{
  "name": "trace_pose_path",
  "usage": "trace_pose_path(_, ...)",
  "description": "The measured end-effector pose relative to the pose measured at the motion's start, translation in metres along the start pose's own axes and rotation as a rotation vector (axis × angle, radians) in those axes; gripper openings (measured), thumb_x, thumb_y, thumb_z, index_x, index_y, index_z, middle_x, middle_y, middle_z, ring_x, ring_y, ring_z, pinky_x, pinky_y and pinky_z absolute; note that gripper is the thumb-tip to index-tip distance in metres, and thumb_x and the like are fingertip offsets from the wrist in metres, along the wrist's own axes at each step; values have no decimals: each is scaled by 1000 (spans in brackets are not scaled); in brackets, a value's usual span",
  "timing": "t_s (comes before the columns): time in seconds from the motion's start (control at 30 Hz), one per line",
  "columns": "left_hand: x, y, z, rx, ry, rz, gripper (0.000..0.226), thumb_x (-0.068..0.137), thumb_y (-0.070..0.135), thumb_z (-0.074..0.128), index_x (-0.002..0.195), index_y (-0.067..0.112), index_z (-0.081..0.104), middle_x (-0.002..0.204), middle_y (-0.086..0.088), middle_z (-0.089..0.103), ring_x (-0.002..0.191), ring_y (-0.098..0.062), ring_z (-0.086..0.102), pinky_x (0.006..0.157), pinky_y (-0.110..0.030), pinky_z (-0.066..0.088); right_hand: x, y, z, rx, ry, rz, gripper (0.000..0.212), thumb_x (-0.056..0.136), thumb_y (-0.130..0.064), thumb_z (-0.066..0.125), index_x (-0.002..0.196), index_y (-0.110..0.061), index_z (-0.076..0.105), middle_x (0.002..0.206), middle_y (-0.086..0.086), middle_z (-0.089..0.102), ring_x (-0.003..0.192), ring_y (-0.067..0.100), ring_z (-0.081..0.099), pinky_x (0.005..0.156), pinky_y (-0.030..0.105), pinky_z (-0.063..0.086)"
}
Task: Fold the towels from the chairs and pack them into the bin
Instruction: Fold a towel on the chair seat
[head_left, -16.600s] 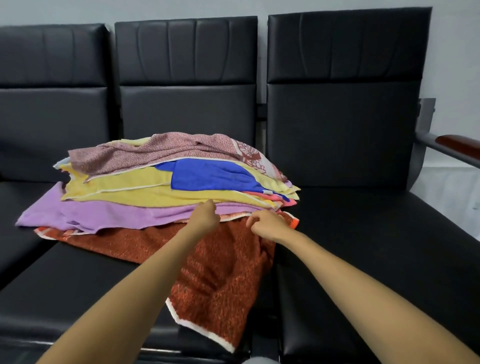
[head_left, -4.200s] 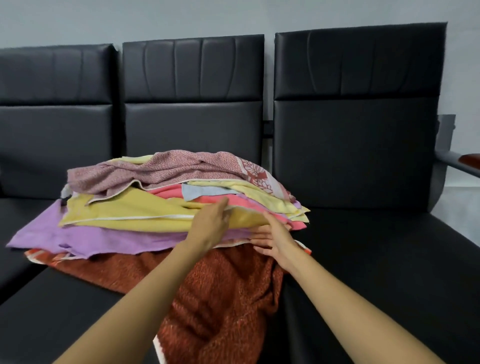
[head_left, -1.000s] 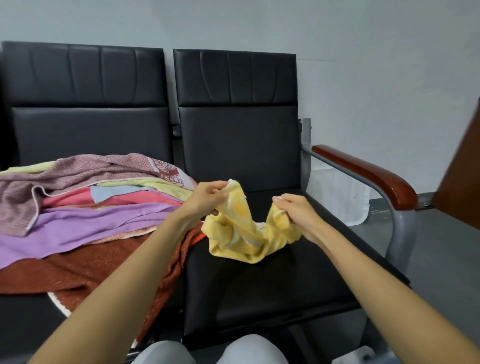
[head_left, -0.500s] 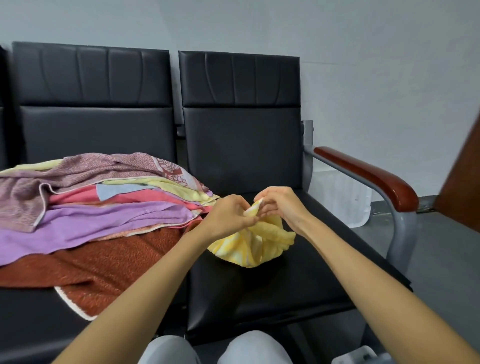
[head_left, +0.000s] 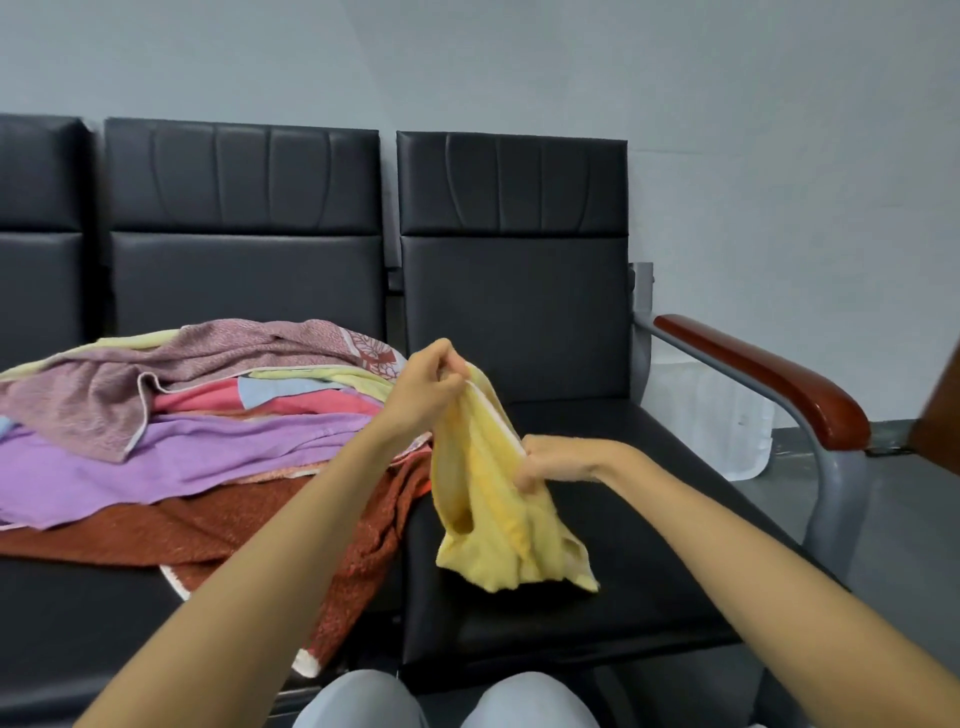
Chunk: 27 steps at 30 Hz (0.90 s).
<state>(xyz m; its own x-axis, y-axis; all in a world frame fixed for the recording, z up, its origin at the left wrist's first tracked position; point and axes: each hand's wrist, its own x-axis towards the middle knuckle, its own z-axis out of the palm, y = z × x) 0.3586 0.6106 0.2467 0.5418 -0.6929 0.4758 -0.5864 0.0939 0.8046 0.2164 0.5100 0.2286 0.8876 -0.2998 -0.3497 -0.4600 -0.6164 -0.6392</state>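
**Yellow towel held up over the right-hand seat, both hands on it**

The left hand (head_left: 422, 396) is raised, with thumb and fingertips pinching the top corner of the soft yellow terry towel (head_left: 488, 519). The right hand (head_left: 553, 462) is lower, fingers curled round the towel's pale hem at mid-length. The towel hangs bunched and unfolded between the hands, over the black padded seat of the right-hand chair (head_left: 649, 561). Its lower end is down at the seat (contact can't be told).

The stack of loose towels (head_left: 208, 415) lies on the middle chair seat, just left of the left forearm. A mauve patterned towel (head_left: 156, 374) is on top, with a coral-pink towel (head_left: 291, 404) and a lilac towel (head_left: 182, 460) below it. A rust-red towel (head_left: 234, 535) is at the bottom, draping off the front edge.

A white translucent bin (head_left: 711, 421) sits on the floor beyond the chair's brown wooden armrest (head_left: 769, 379), partly hidden by the grey frame. The person's light grey trouser knees (head_left: 363, 701) are at the bottom edge.
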Motion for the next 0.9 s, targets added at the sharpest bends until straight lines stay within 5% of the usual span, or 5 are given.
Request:
trace_pose_path(0.13, 8, -3, -17, -19, 122, 2, 38, 79, -14, 36, 62, 18, 46, 68, -5, 44, 62, -11, 39, 46, -12, 28, 8, 7, 22, 159, -112, 40, 27, 72, -7, 52, 52, -22, 42, 59, -8, 44, 59, 7, 41, 59, 17, 36)
trace_pose_path(0.3, 7, -5, -25, -48, 213, -8, 40, 75, -16, 32, 60, 18, 45, 64, 4, 44, 59, -8, 39, 49, -13, 30, 8, 6, 29, 184, -134, -43, 45, 66, -21, 60, 110, -13, 53, 112, 2, 58, 104, 16, 54, 94, 26, 43)
trace_pose_path(0.5, 13, -6, -39, -68, 291, -65, 40, 75, -15, 28, 58, 18, 43, 66, 3, 44, 60, -9, 37, 54, -20, 30, 2, 18, 16, 361, -57, -92, 4, 64, -15, 60, 62, -15, 63, 67, -1, 63, 69, 12, 59, 73, 29, 46)
trace_pose_path(0.67, 10, -4, -23, -102, 222, -45, 41, 72, -17, 26, 57, 17, 43, 66, 3, 46, 60, -12, 39, 54, -24, 31, 4, 10, 26, -423, -248, 73, 5, 81, -17, 60, 84, -19, 57, 79, -9, 64, 84, 14, 56, 85, 29, 46)
trace_pose_path(0.9, 9, 1, -30, -84, 236, 17, 39, 69, -18, 28, 54, 15, 41, 65, 3, 44, 61, -8, 38, 52, -15, 29, 0, 30, -16, -1171, 499, 390, 47, 92, -30, 47, 137, -16, 44, 142, 9, 42, 135, 33, 25, 110, 44, 17)
